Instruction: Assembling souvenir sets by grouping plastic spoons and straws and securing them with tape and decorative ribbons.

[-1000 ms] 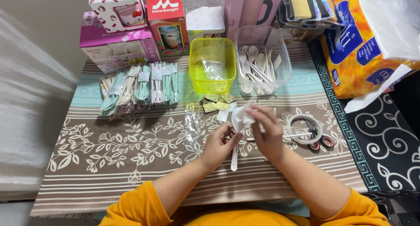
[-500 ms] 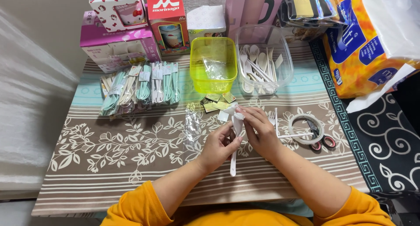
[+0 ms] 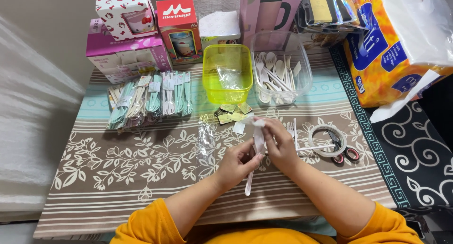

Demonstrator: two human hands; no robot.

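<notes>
From the head camera, both hands work just in front of the yellow tub (image 3: 227, 73), over the patterned worktop (image 3: 118, 164). The left hand (image 3: 236, 161) has its grip pinched shut on the middle of a pale plastic spoon (image 3: 250, 178), whose handle hangs down below the fingers toward the person. The right hand (image 3: 279, 145) has its grip closed on the spoon's top end, where a clear wrapper (image 3: 257, 126) is bunched. Small gold labels (image 3: 231, 113) lie between the tub and the hands. Right of the tub stands a clear tub of white spoons (image 3: 278, 76); left of it lie wrapped green cutlery sets (image 3: 151, 97). A tape roll (image 3: 325, 140) and scissors (image 3: 344, 152) sit near the right hand.
</notes>
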